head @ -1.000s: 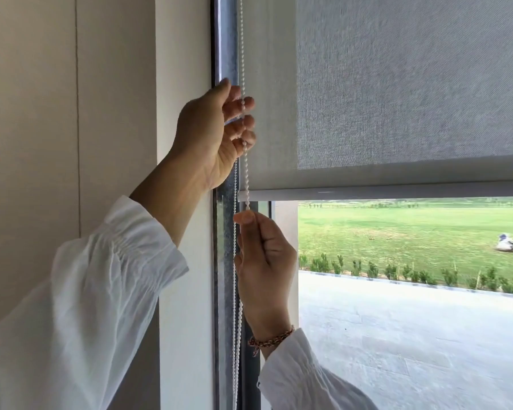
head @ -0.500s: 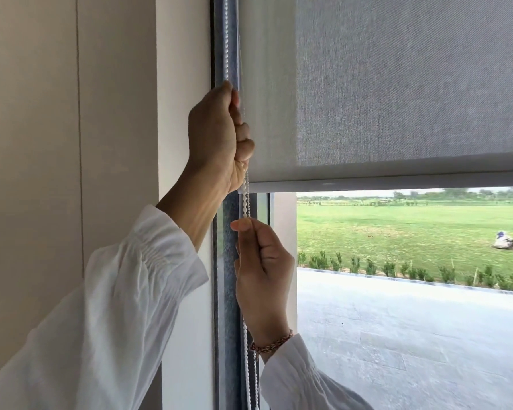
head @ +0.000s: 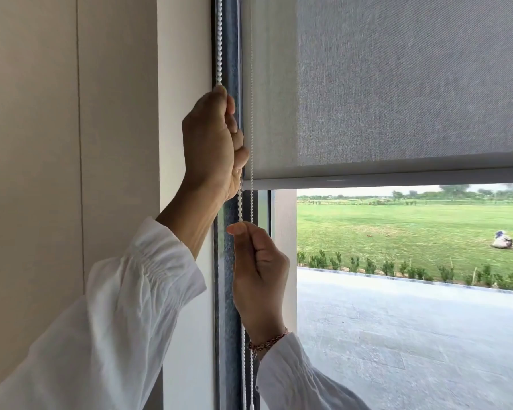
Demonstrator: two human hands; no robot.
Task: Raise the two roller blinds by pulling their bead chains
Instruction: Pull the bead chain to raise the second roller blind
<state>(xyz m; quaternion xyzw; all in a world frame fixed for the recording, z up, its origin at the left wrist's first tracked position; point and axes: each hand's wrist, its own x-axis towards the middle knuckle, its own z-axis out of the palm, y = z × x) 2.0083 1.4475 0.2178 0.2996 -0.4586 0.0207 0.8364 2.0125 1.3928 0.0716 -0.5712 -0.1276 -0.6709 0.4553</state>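
Note:
A grey roller blind [head: 397,84] covers the upper window, and its bottom bar [head: 397,180] hangs level a little above mid-height. The white bead chain [head: 219,39] runs down the dark frame at the blind's left edge. My left hand [head: 212,143] is fisted around one strand of the chain, high beside the blind's lower corner. Just below it, my right hand [head: 258,273] pinches the same strand between thumb and fingers. A second strand [head: 251,84] hangs free in front of the blind.
A beige wall panel [head: 71,143] and a white reveal [head: 184,54] stand left of the dark window frame [head: 231,39]. Outside lie a paved terrace [head: 412,335], a low hedge row and a green lawn. Only one blind is in view.
My left hand has closed from loose fingers into a fist on the chain. The blind's bottom bar has risen slightly, showing more of the horizon. My right hand has stayed on the chain.

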